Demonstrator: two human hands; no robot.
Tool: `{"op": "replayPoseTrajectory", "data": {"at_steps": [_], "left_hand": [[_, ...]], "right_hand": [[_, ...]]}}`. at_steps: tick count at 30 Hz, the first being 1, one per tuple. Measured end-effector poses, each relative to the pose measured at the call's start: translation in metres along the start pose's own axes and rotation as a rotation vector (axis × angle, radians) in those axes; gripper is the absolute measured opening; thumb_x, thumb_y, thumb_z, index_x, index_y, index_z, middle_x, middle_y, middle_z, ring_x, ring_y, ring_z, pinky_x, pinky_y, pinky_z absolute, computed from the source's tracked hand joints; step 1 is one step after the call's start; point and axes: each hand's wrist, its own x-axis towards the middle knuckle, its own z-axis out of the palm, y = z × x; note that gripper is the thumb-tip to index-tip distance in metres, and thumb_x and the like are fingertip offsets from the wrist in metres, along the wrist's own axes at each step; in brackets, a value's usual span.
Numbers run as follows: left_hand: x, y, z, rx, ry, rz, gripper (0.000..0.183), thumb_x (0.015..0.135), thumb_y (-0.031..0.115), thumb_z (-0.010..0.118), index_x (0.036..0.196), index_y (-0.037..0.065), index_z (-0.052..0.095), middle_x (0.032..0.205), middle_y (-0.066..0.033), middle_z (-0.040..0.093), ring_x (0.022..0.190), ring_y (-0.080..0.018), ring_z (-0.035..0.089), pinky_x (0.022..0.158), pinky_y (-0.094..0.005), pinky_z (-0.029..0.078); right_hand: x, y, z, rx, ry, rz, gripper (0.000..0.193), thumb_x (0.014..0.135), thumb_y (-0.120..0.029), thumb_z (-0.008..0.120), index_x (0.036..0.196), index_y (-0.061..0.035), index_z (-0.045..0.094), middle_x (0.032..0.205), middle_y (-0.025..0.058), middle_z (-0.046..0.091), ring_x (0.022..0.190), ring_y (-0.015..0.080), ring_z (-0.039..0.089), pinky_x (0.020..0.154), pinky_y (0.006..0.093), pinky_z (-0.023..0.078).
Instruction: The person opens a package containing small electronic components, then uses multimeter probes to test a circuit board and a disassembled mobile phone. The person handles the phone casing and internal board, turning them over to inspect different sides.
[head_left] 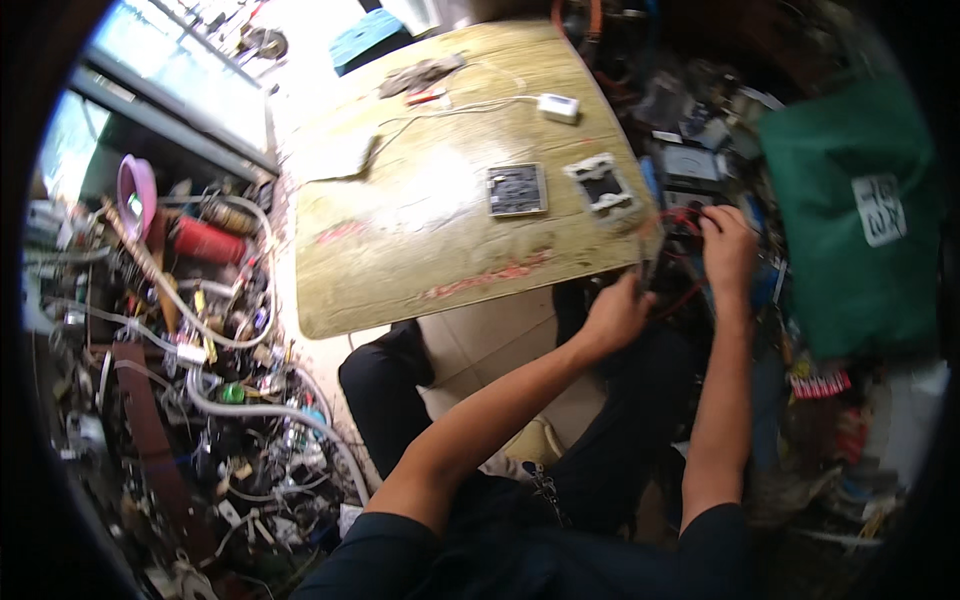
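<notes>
Wires at fingers of right hand, beside table

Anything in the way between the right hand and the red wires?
Nothing visible: the right hand is right at the red wires, just off the right edge of the table. Blur hides whether it grips them.
</notes>
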Motion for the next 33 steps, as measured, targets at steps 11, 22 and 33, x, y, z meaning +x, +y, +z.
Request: {"op": "replayPoseTrajectory", "data": {"at_steps": [11,22,33], "left_hand": [[-0.049,0.008,-0.168,0.505,-0.792,-0.072,0.036,0.102,0.039,0.06,0.114,0.007,0.071,0.1,-0.0224,0.075,0.098,-0.0427,0.072,0.087,-0.0556,0.056],[-0.057,-0.033,-0.24,0.093,-0.8,0.055,0.031,0.102,0.027,0.061,0.115,0.002,0.073,0.112,-0.0225,0.073,0.108,-0.0428,0.067,0.097,-0.0503,0.052],[-0.05,-0.022,-0.291,-0.067,-0.744,-0.006,0.033,0.103,0.03,0.061,0.109,0.001,0.076,0.103,-0.0239,0.074,0.099,-0.0424,0.07,0.089,-0.0494,0.054]], "right_hand": [[-0.039,-0.229,0.104,0.384,-0.394,-0.72,0.012,0.091,-0.013,0.073,0.098,-0.0042,0.07,0.097,0.0134,0.069,0.091,0.0357,0.068,0.079,0.0451,0.057],[-0.039,-0.324,0.216,0.123,-0.651,-0.431,0.017,0.089,-0.02,0.076,0.098,-0.005,0.071,0.099,0.0156,0.07,0.094,0.0375,0.071,0.081,0.0493,0.057],[-0.023,-0.345,0.223,-0.052,-0.787,-0.312,0.016,0.086,-0.017,0.08,0.086,-0.001,0.077,0.084,0.0226,0.074,0.087,0.042,0.074,0.079,0.0503,0.059]]}}
